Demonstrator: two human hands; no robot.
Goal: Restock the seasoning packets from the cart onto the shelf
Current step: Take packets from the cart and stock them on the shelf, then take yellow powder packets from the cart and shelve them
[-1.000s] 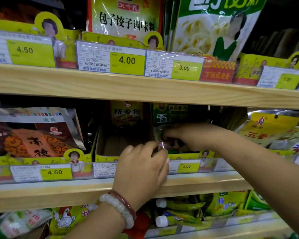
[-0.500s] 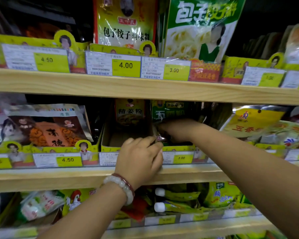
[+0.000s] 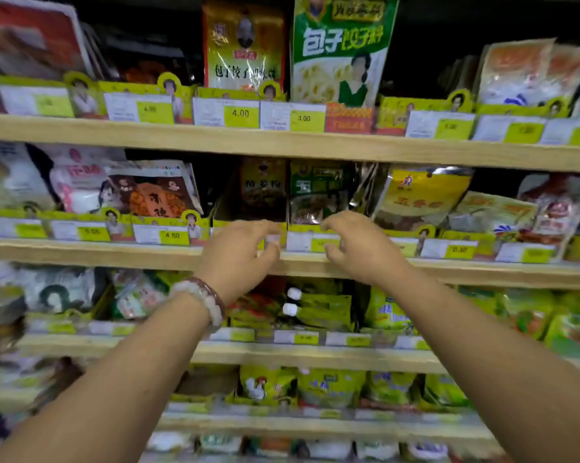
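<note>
Wooden shelving stacked with seasoning fills the view, each shelf [image 3: 315, 148] edged with yellow price tags [image 3: 241, 113]. Both hands hang in front of the middle tier with nothing in them: the left hand [image 3: 238, 252], a beaded bracelet [image 3: 203, 300] at its wrist, has loosely curled fingers just before the tag strip, and the right hand [image 3: 358, 245] mirrors it, fingers bent and slack, thumb low. Between and behind them two rows of seasoning packets [image 3: 318, 192] stand upright in their yellow display trays [image 3: 248, 225], the green one looking freshly seated. Beside it the brown-packet tray shows bare cardboard in front, so more stock seems needed there. No cart shows, so how much remains cannot be told. Both forearms reach up from below, angled inward.
</note>
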